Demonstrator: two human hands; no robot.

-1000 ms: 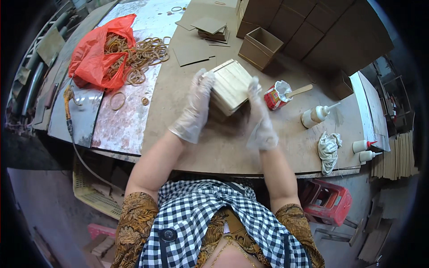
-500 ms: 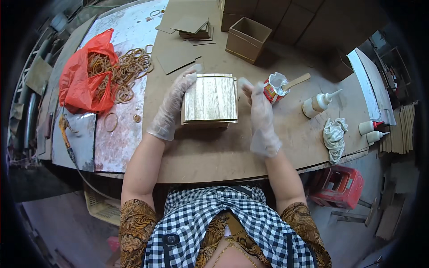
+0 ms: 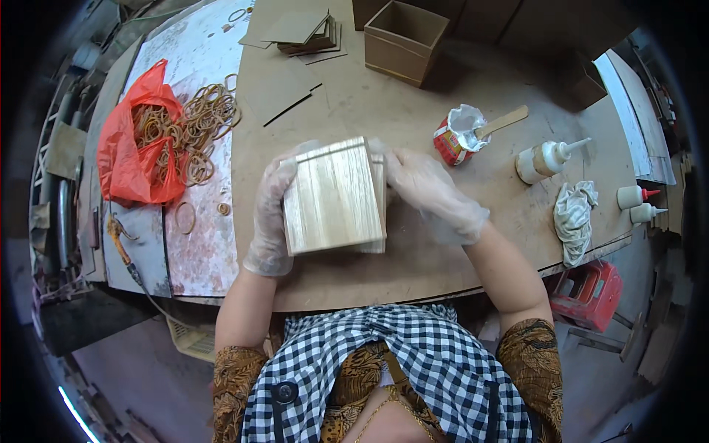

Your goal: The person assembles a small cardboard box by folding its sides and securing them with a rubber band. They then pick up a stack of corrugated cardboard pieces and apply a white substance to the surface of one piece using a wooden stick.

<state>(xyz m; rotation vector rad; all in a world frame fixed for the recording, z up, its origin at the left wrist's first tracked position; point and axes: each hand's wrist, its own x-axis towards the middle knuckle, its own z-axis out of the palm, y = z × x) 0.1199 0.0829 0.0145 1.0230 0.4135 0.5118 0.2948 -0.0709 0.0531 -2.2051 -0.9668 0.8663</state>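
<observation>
A small square wooden box with a pale, streaked top face is held a little tilted over the table in front of me. My left hand, in a clear plastic glove, grips its left side, the fingertips reaching round the far left edge. At the far right edge, my gloved right hand has its fingers closed against the box, partly hidden behind it. Under the top face, a lower part of the box shows along the right side, slightly out of line with it.
An opened red tub of white paste holds a wooden stick. A glue bottle and crumpled cloth lie right. Open boxes and thin panels stand far back. Rubber bands spill from a red bag at left.
The box has come nearer to me and is turned and tilted. My right hand, apart from it before, has moved in onto its right side; my left hand still holds it.
</observation>
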